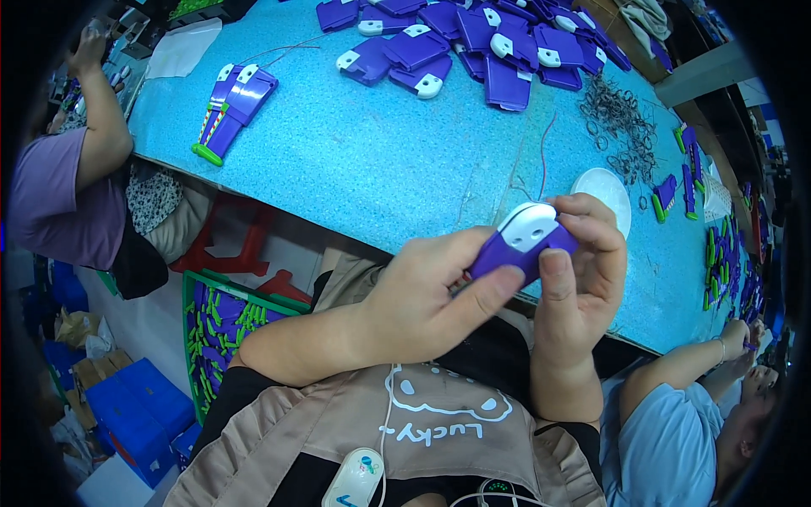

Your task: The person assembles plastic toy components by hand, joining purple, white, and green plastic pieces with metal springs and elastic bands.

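A purple plastic casing with a white rounded end is held between my two hands, just over the table's front edge. My left hand closes around its left side, the thumb lying along the near face. On the other side my right hand pinches the casing, its thumb near the lower right and its fingertips by the white end. Thin wires, one of them reddish, rise from behind that white end. What lies between the casing and my fingers is hidden.
Many purple-and-white casings are heaped at the back of the blue table. Right of them lies a pile of dark rings, and a white dish sits behind my right hand. A green crate stands lower left. Co-workers sit on both sides.
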`<state>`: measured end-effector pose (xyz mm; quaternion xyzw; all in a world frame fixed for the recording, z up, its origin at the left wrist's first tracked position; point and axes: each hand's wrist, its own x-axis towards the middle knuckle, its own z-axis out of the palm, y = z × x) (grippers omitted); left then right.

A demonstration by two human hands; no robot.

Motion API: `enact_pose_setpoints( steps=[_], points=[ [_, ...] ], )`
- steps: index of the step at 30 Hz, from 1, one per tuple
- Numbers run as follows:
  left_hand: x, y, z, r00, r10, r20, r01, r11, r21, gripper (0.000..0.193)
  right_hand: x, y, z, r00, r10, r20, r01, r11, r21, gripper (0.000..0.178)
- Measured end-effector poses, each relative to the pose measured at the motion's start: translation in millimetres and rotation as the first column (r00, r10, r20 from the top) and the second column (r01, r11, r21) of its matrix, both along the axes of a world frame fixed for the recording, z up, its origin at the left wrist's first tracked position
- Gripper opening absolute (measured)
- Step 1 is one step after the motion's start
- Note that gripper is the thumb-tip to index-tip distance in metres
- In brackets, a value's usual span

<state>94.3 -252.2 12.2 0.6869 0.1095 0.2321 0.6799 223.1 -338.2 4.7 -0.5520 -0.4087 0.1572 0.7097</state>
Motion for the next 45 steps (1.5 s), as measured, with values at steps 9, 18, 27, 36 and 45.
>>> enact_pose_setpoints(
  steps=[9,18,27,36,45],
  points=[
    [11.1,3.4,2.1,0.979,0.092,0.179,-0.115,0.986,0.123,0.024,17.0,-18.7,13.9,0.942,0.304,0.14,-0.267,0.935,-0.232,0.022],
    [-8.0,6.2,7.6,0.993,0.11,-0.039,-0.11,0.994,0.0,0.04,5.9,-23.4,14.3,0.913,0.385,0.132,-0.337,0.897,-0.285,0.019],
    [-9.1,14.2,-10.0,0.979,0.173,0.111,-0.127,0.934,-0.335,0.031,87.9,-61.3,27.2,0.922,-0.035,0.385,0.098,0.985,-0.144,0.046],
    [0.5,20.6,-18.0,0.98,0.137,0.142,-0.053,0.877,-0.478,0.019,207.9,-132.4,56.9,0.588,-0.659,-0.47,0.766,0.641,0.059,0.084],
    [-17.2,23.4,-19.9,0.966,0.239,0.103,-0.166,0.87,-0.464,0.022,264.5,-132.6,53.1,0.34,-0.842,-0.418,0.921,0.388,-0.031,0.087]
  ],
)
